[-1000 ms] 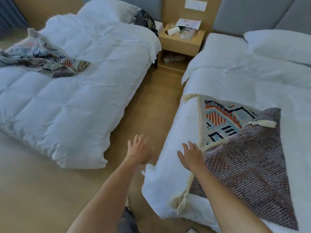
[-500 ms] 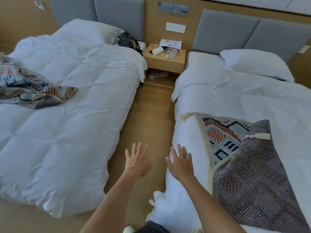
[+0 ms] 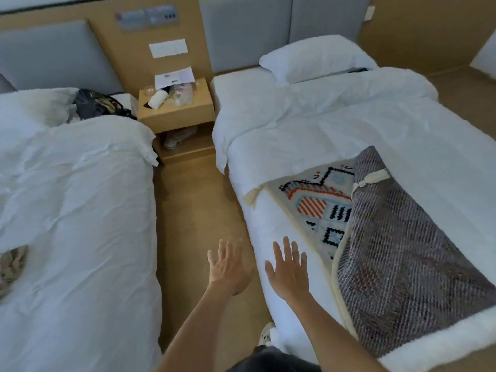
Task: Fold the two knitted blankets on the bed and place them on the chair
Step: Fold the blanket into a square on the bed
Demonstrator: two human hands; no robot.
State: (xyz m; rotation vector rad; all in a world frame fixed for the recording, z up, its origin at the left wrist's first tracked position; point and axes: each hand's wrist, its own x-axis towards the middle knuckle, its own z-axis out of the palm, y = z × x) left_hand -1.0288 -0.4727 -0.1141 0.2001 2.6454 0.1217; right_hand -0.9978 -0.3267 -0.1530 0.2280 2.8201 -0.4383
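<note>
Two beds are set side by side, a nightstand (image 3: 175, 114) between their heads. A blanket (image 3: 397, 253) is laid on the right bed (image 3: 349, 124), a pillow (image 3: 316, 59) at its head. Another blanket (image 3: 12, 264) is seen at the left bed's (image 3: 80, 210) left edge.

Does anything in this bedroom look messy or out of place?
Yes. The knitted blanket lies skewed on the right bed, one corner flipped over to show its grey back. The nightstand between the beds is cluttered.
</note>
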